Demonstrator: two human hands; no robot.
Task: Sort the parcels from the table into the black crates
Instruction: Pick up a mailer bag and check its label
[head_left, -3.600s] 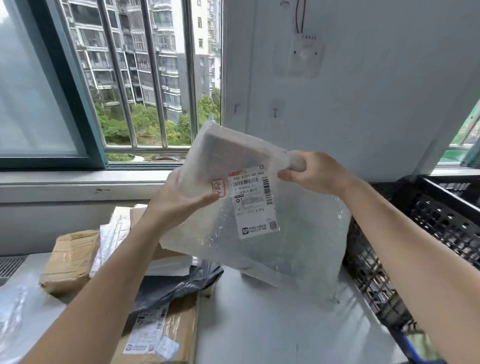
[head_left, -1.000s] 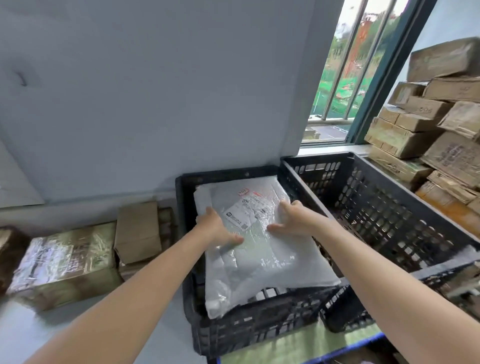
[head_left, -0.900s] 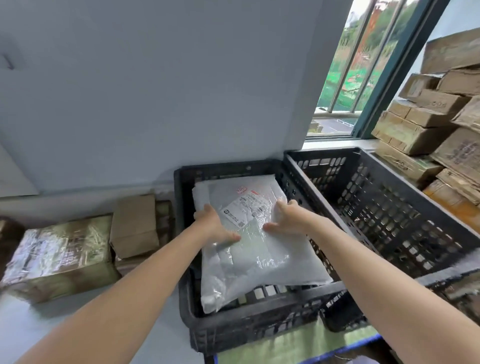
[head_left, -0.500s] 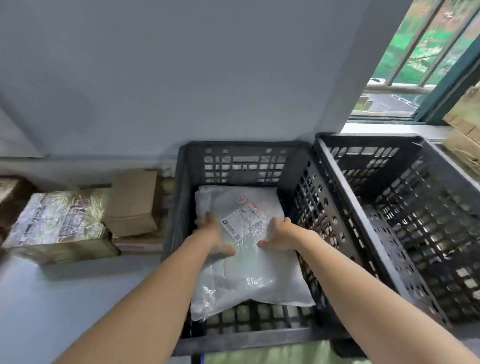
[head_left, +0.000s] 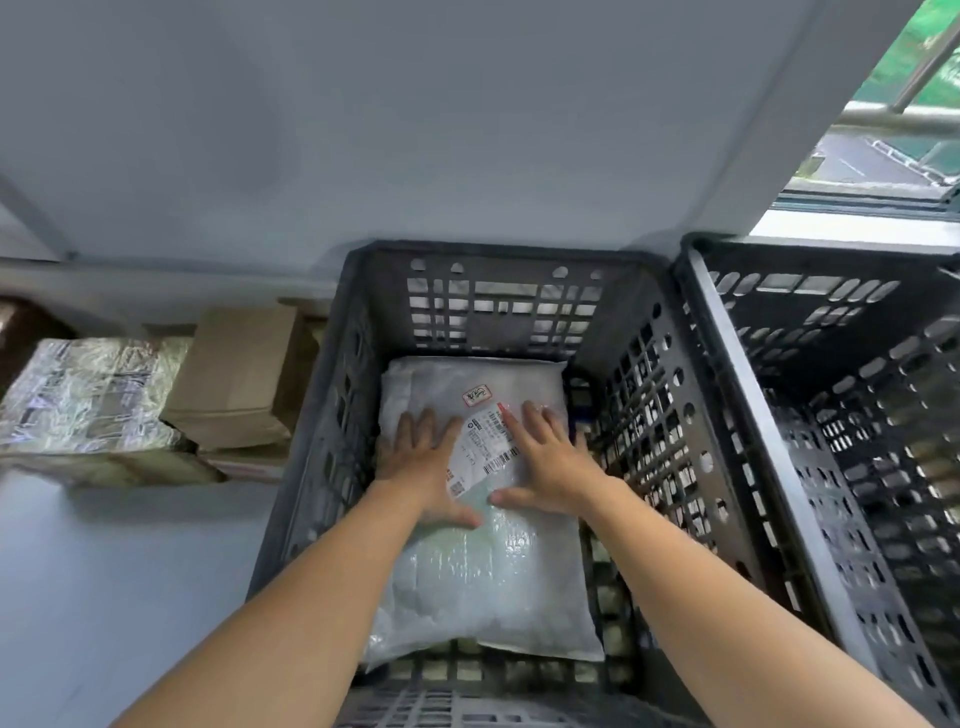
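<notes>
Left grip (head_left: 423, 467) and right grip (head_left: 545, 462), both released, press flat on the parcel (head_left: 483, 582) mid-frame in the crate (head_left: 498, 291); withdrawing palms could drag it askew.

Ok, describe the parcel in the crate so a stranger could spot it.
Against the grey wall, take the left crate of the two black ones. On its floor lies the parcel, with the left hand and right hand flat on it. Unlike the brown boxes, it is a pale plastic mailer with a barcode label.
</notes>
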